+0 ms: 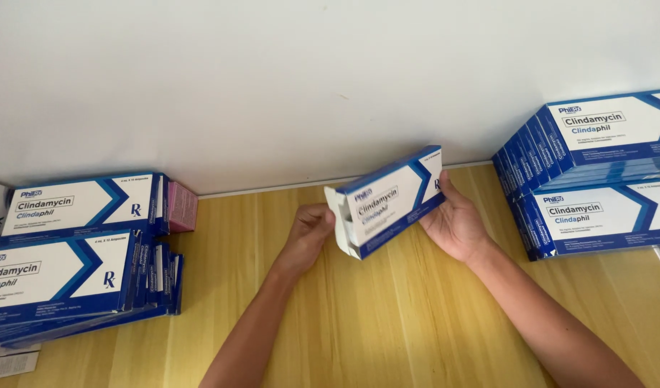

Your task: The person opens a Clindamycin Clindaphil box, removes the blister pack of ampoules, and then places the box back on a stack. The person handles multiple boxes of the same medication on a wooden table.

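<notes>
Head view: mid-frame, left hand (310, 231) grips the open flap end of a blue-and-white cardboard carton (387, 201), right hand (453, 224) clasps its far end, above the yellow wooden table (387, 323). Risk: contents could slide out the open left end if it tips. Carton stacks (71, 251) far left and right.

Two bare forearms come into the head view from the lower edge, and no sleeve covers either one as far as the frame shows. The left hand (308, 233) and the right hand (456, 226) wear no gloves. No ring, watch or wristband shows on either wrist or on the fingers in view. Both forearms are slim and smooth.
</notes>
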